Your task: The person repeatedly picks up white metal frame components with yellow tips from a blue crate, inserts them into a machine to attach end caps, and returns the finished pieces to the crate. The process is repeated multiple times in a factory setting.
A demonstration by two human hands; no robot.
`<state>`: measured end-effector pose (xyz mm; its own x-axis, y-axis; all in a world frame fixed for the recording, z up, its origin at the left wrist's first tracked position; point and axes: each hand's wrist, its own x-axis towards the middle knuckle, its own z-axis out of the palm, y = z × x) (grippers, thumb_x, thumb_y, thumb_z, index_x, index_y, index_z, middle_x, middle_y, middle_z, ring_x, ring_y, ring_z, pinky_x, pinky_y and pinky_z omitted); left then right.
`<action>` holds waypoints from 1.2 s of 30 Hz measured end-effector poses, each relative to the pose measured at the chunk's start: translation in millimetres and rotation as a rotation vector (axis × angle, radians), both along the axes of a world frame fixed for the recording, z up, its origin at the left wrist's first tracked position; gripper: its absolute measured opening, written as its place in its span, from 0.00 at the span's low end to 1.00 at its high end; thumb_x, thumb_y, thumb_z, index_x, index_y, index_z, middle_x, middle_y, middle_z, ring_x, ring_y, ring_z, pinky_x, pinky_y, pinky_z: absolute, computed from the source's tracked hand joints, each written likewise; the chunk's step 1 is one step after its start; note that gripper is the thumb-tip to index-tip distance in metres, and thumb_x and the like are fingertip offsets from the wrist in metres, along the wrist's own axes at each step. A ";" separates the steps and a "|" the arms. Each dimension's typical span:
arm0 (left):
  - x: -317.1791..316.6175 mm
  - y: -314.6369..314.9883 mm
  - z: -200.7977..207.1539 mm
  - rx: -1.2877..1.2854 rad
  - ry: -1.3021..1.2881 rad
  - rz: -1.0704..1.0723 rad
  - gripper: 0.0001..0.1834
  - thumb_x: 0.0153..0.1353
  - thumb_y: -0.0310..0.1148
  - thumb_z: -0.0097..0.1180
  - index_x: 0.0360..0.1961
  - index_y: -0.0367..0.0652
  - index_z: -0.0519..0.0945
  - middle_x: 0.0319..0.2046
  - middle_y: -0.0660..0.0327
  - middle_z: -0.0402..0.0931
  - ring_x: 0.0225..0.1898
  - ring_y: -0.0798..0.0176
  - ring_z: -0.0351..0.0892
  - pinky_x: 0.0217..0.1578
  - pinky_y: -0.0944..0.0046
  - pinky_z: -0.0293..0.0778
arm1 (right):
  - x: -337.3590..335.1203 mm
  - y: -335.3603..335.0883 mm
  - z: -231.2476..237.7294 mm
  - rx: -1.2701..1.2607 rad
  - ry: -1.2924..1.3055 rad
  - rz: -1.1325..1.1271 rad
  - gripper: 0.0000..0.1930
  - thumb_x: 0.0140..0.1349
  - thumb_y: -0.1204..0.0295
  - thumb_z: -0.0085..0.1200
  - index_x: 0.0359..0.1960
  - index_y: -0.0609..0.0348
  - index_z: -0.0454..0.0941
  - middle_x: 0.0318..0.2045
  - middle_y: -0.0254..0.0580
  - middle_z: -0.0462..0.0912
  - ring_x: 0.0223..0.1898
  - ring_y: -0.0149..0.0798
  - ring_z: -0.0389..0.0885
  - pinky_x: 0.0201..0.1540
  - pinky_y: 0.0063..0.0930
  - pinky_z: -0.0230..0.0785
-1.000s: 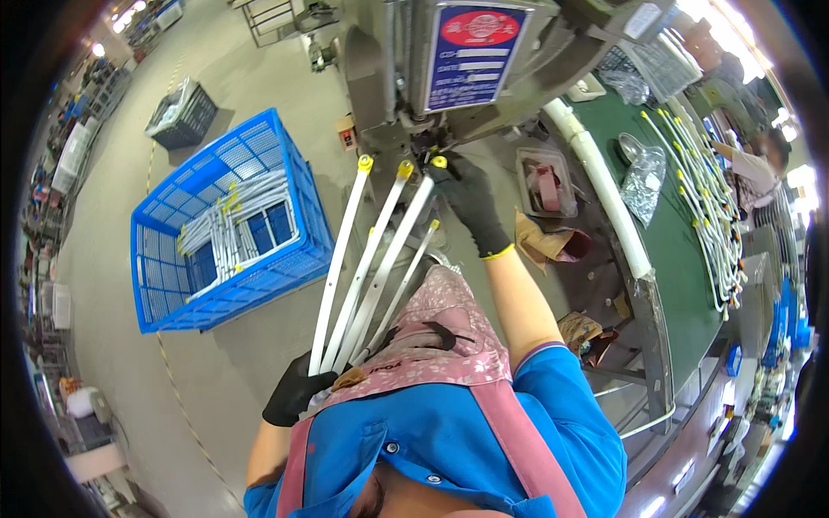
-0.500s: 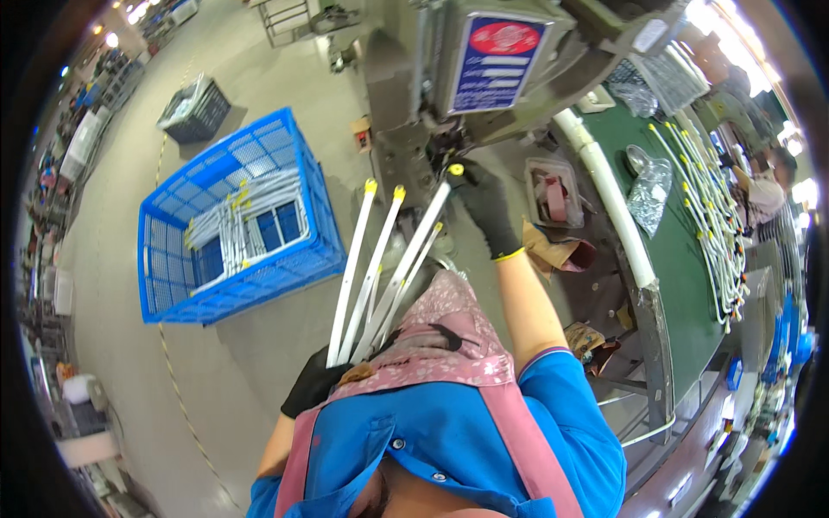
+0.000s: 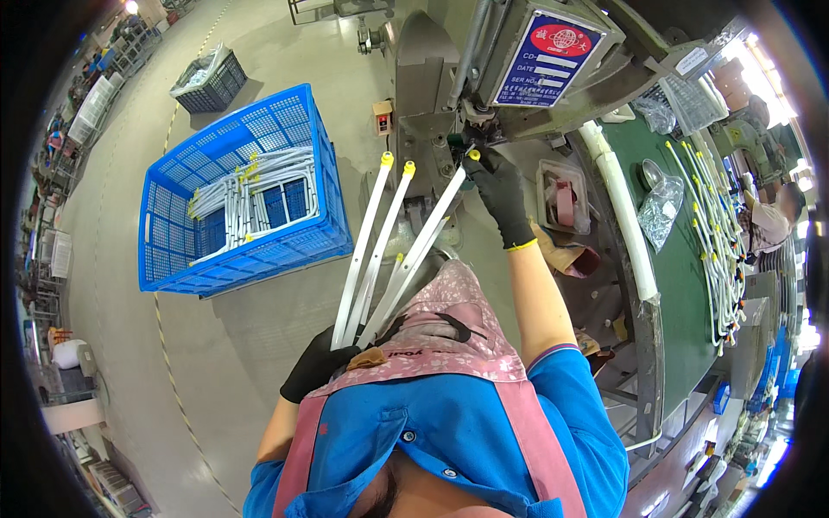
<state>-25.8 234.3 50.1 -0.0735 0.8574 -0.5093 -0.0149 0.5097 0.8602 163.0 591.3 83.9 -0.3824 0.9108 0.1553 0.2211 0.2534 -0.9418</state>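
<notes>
My left hand point(image 3: 321, 364), in a black glove, is closed around the lower ends of several white metal tubes point(image 3: 368, 250) with yellow end pieces. They fan upward in front of my pink apron. My right hand point(image 3: 501, 186), gloved too, grips the yellow-tipped upper end of the rightmost tube point(image 3: 442, 204). That end sits just below the working head of a grey-green press machine point(image 3: 477, 112). Whether the tip touches the machine I cannot tell. The fingertips of my right hand are partly hidden against the dark machine parts.
A blue plastic crate point(image 3: 250, 268) holding white tube frames stands on the floor at left, with a dark crate point(image 3: 211, 82) behind it. At right, a green-topped table point(image 3: 686, 345) carries more yellow-tipped tubes point(image 3: 712, 233). A bin point(image 3: 553, 203) stands by the machine. Farther right is another person point(image 3: 768, 220).
The view has shifted, so the machine now appears farther right. My right hand still holds the upper end of the rightmost tube by the machine head. My left hand keeps its hold.
</notes>
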 end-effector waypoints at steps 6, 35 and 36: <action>6.0 7.5 12.7 -0.113 -0.047 0.021 0.25 0.56 0.32 0.57 0.54 0.34 0.70 0.45 0.55 0.77 0.43 0.63 0.75 0.48 0.65 0.70 | -1.2 7.6 -9.6 0.301 -0.100 -0.042 0.16 0.56 0.61 0.54 0.39 0.61 0.80 0.29 0.54 0.81 0.31 0.50 0.81 0.34 0.37 0.70; -2.6 15.8 42.8 -0.080 -0.326 0.157 0.23 0.53 0.33 0.57 0.48 0.30 0.71 0.30 0.53 0.77 0.27 0.62 0.78 0.30 0.64 0.75 | 7.2 7.1 -17.8 0.198 -0.519 0.048 0.22 0.57 0.48 0.49 0.32 0.55 0.81 0.27 0.49 0.81 0.33 0.51 0.80 0.35 0.42 0.68; 0.2 15.3 43.9 -0.082 -0.327 0.173 0.23 0.53 0.32 0.57 0.48 0.30 0.71 0.30 0.53 0.77 0.27 0.63 0.78 0.30 0.64 0.75 | 12.0 5.3 -21.2 0.106 -0.473 0.075 0.23 0.59 0.48 0.48 0.31 0.57 0.81 0.24 0.48 0.80 0.30 0.49 0.79 0.33 0.41 0.67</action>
